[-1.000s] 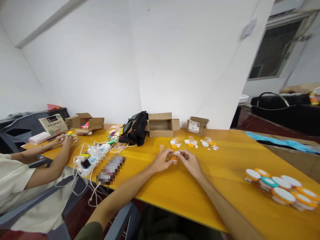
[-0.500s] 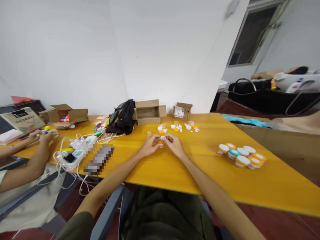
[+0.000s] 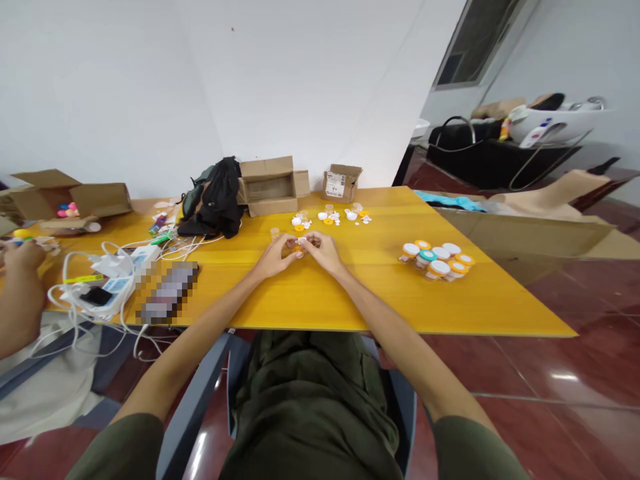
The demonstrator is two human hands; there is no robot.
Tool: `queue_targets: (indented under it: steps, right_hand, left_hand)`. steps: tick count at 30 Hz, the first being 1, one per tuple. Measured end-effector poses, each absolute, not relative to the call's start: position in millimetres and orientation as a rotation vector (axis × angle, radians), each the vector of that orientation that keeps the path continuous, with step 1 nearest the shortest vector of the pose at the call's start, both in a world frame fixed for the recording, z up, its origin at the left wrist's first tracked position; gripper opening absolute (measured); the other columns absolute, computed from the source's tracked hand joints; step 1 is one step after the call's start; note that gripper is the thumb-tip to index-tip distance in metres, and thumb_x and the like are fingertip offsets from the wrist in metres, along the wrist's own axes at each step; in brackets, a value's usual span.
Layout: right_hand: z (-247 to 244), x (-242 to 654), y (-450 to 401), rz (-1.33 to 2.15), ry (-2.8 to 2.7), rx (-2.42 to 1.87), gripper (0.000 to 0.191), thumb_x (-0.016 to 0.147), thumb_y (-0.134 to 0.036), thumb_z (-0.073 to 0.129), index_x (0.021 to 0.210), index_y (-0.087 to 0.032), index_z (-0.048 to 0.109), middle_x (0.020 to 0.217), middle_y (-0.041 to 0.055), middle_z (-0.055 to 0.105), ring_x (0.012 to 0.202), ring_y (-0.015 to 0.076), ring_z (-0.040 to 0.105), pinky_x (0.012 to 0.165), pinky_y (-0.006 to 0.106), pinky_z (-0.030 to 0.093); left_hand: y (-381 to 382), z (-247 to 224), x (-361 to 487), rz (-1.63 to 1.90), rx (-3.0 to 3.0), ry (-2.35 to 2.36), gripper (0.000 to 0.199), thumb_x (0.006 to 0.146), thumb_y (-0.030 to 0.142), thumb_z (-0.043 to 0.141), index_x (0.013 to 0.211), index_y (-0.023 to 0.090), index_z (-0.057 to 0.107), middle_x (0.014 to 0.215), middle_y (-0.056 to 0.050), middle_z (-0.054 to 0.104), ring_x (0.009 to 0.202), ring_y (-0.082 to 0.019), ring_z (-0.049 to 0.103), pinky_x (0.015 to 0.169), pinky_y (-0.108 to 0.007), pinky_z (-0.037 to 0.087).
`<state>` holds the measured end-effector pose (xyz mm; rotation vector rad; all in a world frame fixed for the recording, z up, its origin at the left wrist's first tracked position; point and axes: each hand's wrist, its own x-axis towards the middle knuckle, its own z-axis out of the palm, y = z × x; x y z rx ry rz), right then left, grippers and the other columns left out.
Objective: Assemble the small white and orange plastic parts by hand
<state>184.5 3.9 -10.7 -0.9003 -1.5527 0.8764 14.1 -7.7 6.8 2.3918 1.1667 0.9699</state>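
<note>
My left hand (image 3: 274,257) is closed around a small orange ring-shaped lid (image 3: 299,251) above the table. My right hand (image 3: 325,252) pinches a small white plastic piece (image 3: 301,240) right at the lid's top. Fingers hide much of both parts. Just beyond my left hand stands a small clear cup (image 3: 275,233). Farther back lie loose groups of parts: a white disc (image 3: 296,221) with an orange ring (image 3: 299,228), another orange ring (image 3: 328,221), and a white disc (image 3: 351,215) beside small white bits (image 3: 367,219).
Lidded jars (image 3: 439,268) with orange, white and teal tops cluster at right. Cardboard boxes (image 3: 273,207) and a black bag (image 3: 223,207) stand against the wall. Left are a power strip (image 3: 115,290), cables, a phone (image 3: 169,293) and another person's arm (image 3: 23,293).
The camera view has tilted down and turned right, so everything sits higher and farther left. My hands stay together at the lid, with little visible change in their hold.
</note>
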Motion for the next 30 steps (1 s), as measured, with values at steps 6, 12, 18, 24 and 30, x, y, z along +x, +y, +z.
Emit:
queue_targets:
  steps: [6, 12, 18, 24, 30]
  right_hand:
    - [-10.2, 185.2, 3.8, 0.883, -1.555, -0.899, 0.032, 0.075, -0.053, 0.064, 0.070, -0.022, 0.060, 0.066, 0.0008, 0.065, 0.063, 0.0173, 0.061, 0.060, 0.029, 0.050]
    - [-10.5, 183.8, 3.5, 0.871, -1.544, -0.920, 0.035, 0.074, -0.057, 0.063, 0.069, -0.022, 0.060, 0.064, 0.0008, 0.065, 0.062, 0.0172, 0.060, 0.061, 0.029, 0.050]
    - [-14.2, 182.7, 4.2, 0.845, -1.544, -0.915, 0.038, 0.075, -0.060, 0.062, 0.069, -0.022, 0.061, 0.066, 0.0019, 0.066, 0.061, 0.0179, 0.060, 0.061, 0.030, 0.049]
    - [-20.0, 182.4, 9.4, 0.863, -1.564, -0.889, 0.034, 0.076, -0.055, 0.063, 0.070, -0.022, 0.062, 0.066, 0.0019, 0.067, 0.062, 0.0184, 0.061, 0.060, 0.030, 0.049]
    - [-16.0, 179.4, 7.6, 0.869, -1.548, -0.886, 0.032, 0.076, -0.053, 0.063, 0.068, -0.022, 0.061, 0.066, 0.0010, 0.067, 0.063, 0.0170, 0.062, 0.062, 0.029, 0.050]
  left_hand:
    - [-9.7, 4.9, 14.9, 0.926, 2.441, 1.157, 0.028, 0.085, 0.030, 0.062, 0.110, 0.020, 0.055, 0.104, -0.006, 0.065, 0.096, -0.022, 0.061, 0.087, -0.035, 0.049]
    - [-13.8, 3.8, 13.2, 0.861, 2.555, 1.125, 0.030, 0.085, 0.033, 0.062, 0.111, 0.020, 0.054, 0.105, -0.008, 0.063, 0.099, -0.025, 0.060, 0.091, -0.038, 0.048]
    - [-14.8, 1.5, 12.2, 0.900, 2.569, 1.126, 0.027, 0.085, 0.031, 0.062, 0.109, 0.021, 0.054, 0.102, -0.007, 0.062, 0.097, -0.025, 0.061, 0.089, -0.038, 0.049]
    - [-14.1, 2.1, 12.0, 0.847, 2.577, 1.156, 0.024, 0.086, 0.030, 0.061, 0.108, 0.022, 0.054, 0.101, -0.006, 0.062, 0.095, -0.023, 0.060, 0.087, -0.037, 0.049]
    - [-10.6, 3.7, 10.1, 0.861, 2.592, 1.119, 0.018, 0.089, 0.029, 0.057, 0.105, 0.021, 0.054, 0.101, -0.007, 0.061, 0.095, -0.022, 0.059, 0.088, -0.036, 0.048]
